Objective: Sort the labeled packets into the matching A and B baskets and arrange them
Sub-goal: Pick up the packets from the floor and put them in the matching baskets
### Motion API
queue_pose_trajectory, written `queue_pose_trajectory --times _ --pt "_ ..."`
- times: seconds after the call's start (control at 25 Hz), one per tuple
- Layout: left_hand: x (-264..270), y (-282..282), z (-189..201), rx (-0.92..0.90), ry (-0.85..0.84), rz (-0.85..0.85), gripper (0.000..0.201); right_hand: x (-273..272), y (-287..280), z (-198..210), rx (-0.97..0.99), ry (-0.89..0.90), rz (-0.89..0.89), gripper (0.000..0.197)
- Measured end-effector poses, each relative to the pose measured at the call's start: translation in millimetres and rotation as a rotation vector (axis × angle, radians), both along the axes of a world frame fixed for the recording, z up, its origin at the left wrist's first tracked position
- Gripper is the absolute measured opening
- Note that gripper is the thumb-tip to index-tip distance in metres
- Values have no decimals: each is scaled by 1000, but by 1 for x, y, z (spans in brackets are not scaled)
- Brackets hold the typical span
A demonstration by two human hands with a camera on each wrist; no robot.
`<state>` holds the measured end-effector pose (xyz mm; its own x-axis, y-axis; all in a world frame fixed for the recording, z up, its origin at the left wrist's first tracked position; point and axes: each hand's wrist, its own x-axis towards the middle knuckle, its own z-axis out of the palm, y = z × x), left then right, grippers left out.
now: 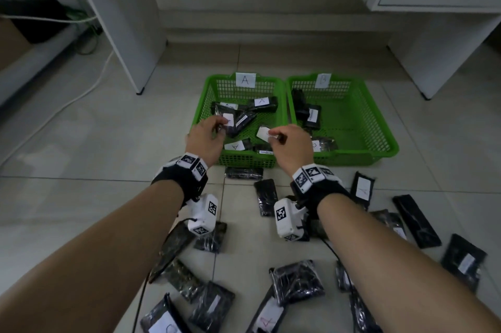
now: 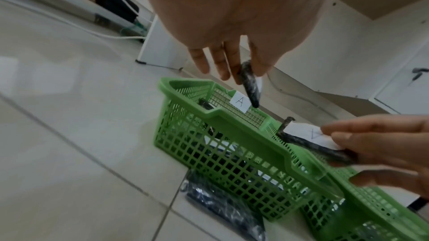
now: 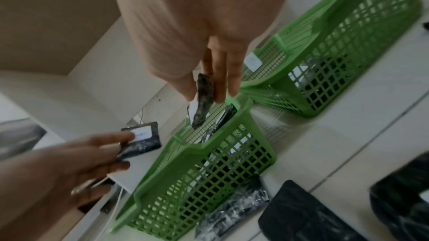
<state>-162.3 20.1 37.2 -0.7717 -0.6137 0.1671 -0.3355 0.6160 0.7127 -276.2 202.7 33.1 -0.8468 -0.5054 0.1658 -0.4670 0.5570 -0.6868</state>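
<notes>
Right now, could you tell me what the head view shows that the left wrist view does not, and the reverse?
Only the head view shows basket B's label and the many unsorted packets on the floor. Only the left wrist view shows the left hand's packet edge-on, pinched and hanging. Both show basket A and the right hand holding a packet marked A.

Two green mesh baskets (image 1: 282, 104), black packets (image 1: 296, 281) with white labels, pale grey floor tiles (image 1: 108, 142)

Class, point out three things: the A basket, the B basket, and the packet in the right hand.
A basket (image 1: 214, 88), head view, left wall.
B basket (image 1: 379, 126), head view, right wall.
Packet in right hand (image 3: 204, 103), right wrist view, dark edge.
</notes>
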Motion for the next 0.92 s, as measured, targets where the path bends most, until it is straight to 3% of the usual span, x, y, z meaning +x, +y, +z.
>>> queue_pose_trajectory --times 0.16,0.28,0.44,0.56,0.6,0.68,0.76,0.8,0.84,0.92 --pt "-20 -11 -5 -234 -497 -62 36 -11 -17 -18 329 178 94 25" --pt "-27 -19 -18 -294 -774 -142 46 -15 -26 -26 621 216 156 49" --pt "-21 -16 -29 -378 -827 -112 59 -10 -24 -34 697 277 205 63" --pt "-15 -9 -26 -323 -893 -81 74 -4 -14 -32 500 359 163 43" --pt "-13 -7 -24 -335 -861 -65 74 1 -9 -30 397 394 150 31" --pt "-5 0 -21 -465 -590 -19 62 15 2 -25 293 349 186 17" --pt "8 17 -24 -543 -181 -84 37 32 10 -23 438 268 260 20" --pt "16 29 -30 -514 -53 -194 27 41 12 -24 556 245 288 22" --pt "21 40 -37 -480 -3 -318 23 46 14 -27 644 225 300 24" --pt "28 54 -62 -467 -72 -476 24 55 14 -38 746 145 302 38"
